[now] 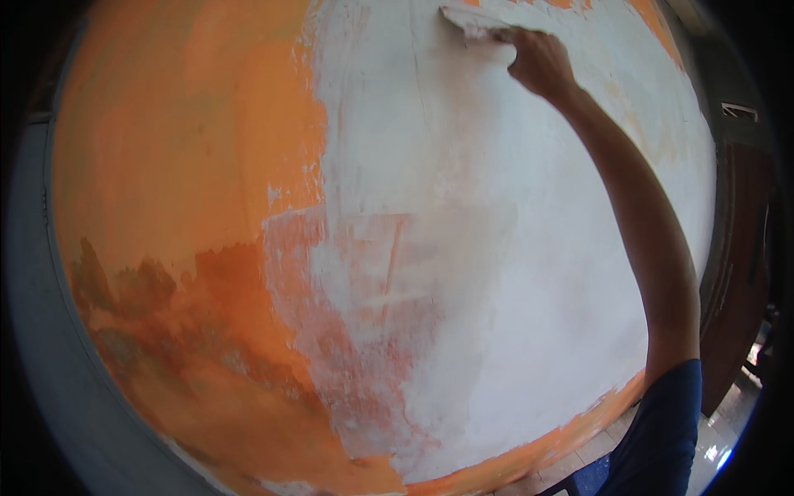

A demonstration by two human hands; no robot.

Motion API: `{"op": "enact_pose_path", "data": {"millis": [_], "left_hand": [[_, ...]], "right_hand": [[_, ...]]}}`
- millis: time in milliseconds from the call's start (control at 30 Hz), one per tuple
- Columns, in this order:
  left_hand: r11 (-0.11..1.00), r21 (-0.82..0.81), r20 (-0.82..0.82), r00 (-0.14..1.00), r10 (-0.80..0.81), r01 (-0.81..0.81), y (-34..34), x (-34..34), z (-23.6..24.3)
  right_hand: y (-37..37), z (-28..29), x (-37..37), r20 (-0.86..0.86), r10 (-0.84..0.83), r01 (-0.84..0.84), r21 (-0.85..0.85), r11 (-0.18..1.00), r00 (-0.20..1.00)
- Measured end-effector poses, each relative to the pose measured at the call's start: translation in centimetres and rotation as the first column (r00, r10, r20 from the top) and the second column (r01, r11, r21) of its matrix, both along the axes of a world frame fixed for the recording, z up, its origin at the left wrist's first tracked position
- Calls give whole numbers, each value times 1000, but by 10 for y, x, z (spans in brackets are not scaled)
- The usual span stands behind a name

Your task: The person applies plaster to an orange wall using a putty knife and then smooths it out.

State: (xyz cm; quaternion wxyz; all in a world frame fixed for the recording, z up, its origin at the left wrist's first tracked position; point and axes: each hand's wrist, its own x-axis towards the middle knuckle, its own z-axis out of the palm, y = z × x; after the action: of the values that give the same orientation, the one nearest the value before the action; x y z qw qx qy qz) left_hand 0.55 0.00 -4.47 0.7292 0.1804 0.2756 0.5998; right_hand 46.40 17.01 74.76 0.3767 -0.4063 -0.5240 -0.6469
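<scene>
My right hand [542, 63] is raised high, its fingers closed round the handle of a putty knife [473, 25]. The knife's wide blade is smeared with white and lies at the wall near the top of the view. Around it spreads a broad coat of whitish filler [571, 240] over orange paint. Lower down, a thinner patch [376, 331] lets reddish orange show through. My right arm reaches up from the lower right in a dark blue sleeve. My left hand is out of view.
Bare orange paint [182, 124] covers the wall's left side, with dark stains [132, 289] lower down. A grey frame or panel [50, 331] borders the wall on the left. A dark brown door-like panel [740, 273] stands at the right, above pale floor tiles [719, 426].
</scene>
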Motion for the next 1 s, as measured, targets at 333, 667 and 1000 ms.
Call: {"op": "enact_pose_path", "data": {"millis": [333,667,1000], "left_hand": [[1000,2,5,1000,23,-23,-22,15,5],[965,-124,33,971,238,-232,-11,28,43],[956,-146,55,963,263,-253,-24,32,32]], "right_hand": [[-43,-125,9,179,216,-164,-268,949,960],[-10,14,-22,51,13,-11,-22,1000,999],[-42,-148,-28,32,195,-183,-226,957,980]]}}
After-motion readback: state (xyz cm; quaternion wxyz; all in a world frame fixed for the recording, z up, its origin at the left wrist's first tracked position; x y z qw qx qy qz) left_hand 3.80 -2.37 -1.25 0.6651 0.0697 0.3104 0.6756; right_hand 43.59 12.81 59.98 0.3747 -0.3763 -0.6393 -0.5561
